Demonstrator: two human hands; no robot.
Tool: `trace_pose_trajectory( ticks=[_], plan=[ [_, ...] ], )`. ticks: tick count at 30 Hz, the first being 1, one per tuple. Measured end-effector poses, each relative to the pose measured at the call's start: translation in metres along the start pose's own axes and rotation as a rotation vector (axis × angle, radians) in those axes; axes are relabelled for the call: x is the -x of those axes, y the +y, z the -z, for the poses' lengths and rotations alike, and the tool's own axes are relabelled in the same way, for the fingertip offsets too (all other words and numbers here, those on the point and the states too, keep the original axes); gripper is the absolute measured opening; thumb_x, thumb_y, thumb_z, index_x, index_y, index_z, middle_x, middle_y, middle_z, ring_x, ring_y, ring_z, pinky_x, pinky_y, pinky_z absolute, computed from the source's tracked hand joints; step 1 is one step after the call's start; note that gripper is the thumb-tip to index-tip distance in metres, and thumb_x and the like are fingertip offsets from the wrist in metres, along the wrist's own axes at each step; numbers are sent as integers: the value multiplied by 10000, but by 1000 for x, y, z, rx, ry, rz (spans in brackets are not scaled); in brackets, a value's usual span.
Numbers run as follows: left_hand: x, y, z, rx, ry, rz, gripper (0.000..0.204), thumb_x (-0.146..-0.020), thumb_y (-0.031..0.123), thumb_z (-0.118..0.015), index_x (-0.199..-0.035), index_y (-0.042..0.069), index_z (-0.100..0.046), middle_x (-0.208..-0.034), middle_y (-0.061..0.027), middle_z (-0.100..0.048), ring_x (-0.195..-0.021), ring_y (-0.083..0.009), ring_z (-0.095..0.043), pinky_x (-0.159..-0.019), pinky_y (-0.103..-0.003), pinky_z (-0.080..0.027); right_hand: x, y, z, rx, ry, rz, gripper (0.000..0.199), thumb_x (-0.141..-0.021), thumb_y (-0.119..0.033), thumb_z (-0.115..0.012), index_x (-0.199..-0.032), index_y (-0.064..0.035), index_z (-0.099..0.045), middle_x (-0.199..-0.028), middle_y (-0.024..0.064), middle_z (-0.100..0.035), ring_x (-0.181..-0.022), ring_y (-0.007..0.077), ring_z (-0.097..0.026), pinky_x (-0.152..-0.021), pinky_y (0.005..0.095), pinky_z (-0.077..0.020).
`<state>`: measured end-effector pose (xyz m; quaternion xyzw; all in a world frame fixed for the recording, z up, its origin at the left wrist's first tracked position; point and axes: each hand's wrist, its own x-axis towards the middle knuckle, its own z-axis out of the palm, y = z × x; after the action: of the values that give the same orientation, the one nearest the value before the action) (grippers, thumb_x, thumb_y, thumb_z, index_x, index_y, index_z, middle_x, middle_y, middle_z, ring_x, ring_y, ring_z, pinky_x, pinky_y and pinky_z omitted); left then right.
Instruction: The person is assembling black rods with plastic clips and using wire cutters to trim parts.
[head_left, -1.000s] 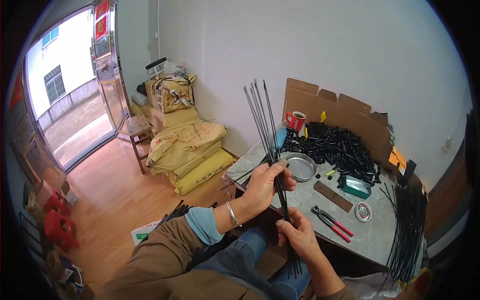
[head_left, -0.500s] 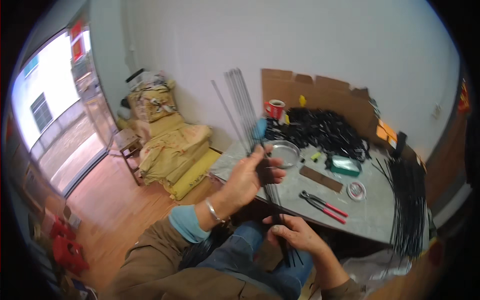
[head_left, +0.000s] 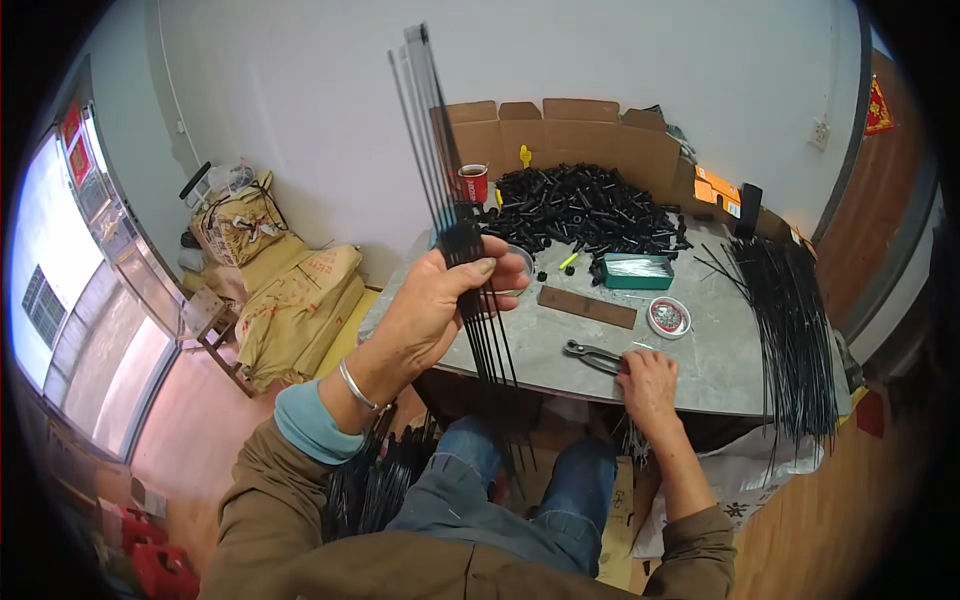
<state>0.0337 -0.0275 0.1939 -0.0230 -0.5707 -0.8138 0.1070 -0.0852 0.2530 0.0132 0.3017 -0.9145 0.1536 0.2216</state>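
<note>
Black rods (head_left: 495, 345), thin, bunched in the left hand (head_left: 455, 290), held up over the lap at the near left table edge. Grip: closed, thumb across the front of the bunch, fingers behind. Rods run steep, tops leaning left against the wall, upper ends blurred; lower ends hang down between the 2 knees. Dark blocky section (head_left: 461, 240) on the rods just above the thumb; can't tell if it's 1 piece or several.

Right hand (head_left: 650, 388) is at the near table edge, palm down over the handle end of the pincers (head_left: 592, 357). Handles are covered, so can't tell if the fingers are closed on them. Pincers lie flat, metal head to the left.

On the table (head_left: 715, 375): brown flat bar (head_left: 587, 308) beyond the pincers, round white tub (head_left: 668, 318) of small bits to its right, green box (head_left: 638, 272) behind. Metal dish (head_left: 522, 257) partly hidden by the left hand. Big heap of black parts (head_left: 590, 205) at the back, red mug (head_left: 473, 184) at its left, cardboard (head_left: 570, 135) behind. 2nd rod bundle (head_left: 790, 330) on the right, ends over the edge.
</note>
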Motion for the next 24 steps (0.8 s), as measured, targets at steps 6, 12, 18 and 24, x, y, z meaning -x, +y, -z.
trace_pose_trajectory(
  ticks=[6, 12, 18, 24],
  plan=[
    [0, 1, -25, 50, -322, 201, 311, -954, 160, -529, -1188, -43, -502, -986, -153, -650, -894, -269, -666, -795, -393, -555, -55, -30, 69, -496, 162, 180, 792, -640, -152, -777, -1351, -75, -435, -1323, 153, -488, -1240, 331, -442, -1033, 431, -331],
    [11, -5, -27, 128, -534, 374, 302, -948, 166, -541, -1158, -51, -522, -971, -174, -654, -893, -304, -670, -799, -398, -553, -116, -94, 101, -807, 60, 526, 578, -691, -138, -746, -1225, -52, -540, -1211, 158, -571, -1137, 313, -518, -976, 423, -387],
    [10, -14, -3, 169, -599, 199, 259, -941, 130, -544, -1111, -65, -556, -951, -174, -661, -936, -311, -661, -856, -414, -530, -140, -64, 23, -704, 16, 447, 232, -701, -44, -688, -924, -55, -628, -816, 88, -639, -795, 287, -607, -753, 375, -468],
    [-20, -158, 19, -7, -440, 145, 246, -941, 151, -555, -1102, -31, -589, -1004, -126, -669, -989, -231, -639, -911, -352, -491, -177, -26, -18, 212, 84, 408, 640, -673, -39, -654, -1284, -133, -489, -1263, 91, -537, -1241, 314, -439, -1004, 503, -339]
  ],
)
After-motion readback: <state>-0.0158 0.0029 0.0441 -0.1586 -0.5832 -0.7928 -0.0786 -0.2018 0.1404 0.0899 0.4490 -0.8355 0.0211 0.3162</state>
